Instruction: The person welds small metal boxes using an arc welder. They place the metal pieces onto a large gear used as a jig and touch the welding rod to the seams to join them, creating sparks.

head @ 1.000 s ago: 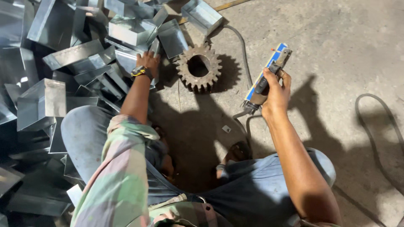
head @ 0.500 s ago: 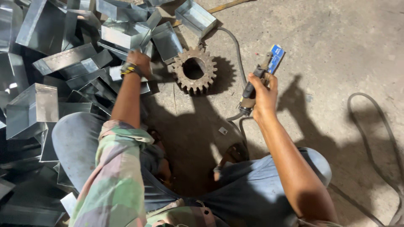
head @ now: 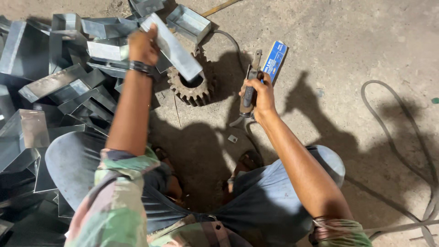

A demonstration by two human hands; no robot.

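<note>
Lifted from the pile (head: 59, 91) since earlier, a folded metal piece (head: 176, 48) is gripped by the left hand (head: 142, 45) above the gear (head: 192, 87); a welding holder (head: 250, 87) is clenched in the right hand (head: 259, 98).

Metal channel (head: 176, 48) up in the left hand (head: 142, 45), hanging right over the gear (head: 192, 84) on the floor (head: 366, 41). Left of the gear, a pile of channels (head: 59, 82) runs to the floor's left edge. Right of the gear, the right hand (head: 257, 96) holds the tool (head: 250, 84), small box (head: 275, 55) just behind it. Cable (head: 398, 137) loops far right.
</note>
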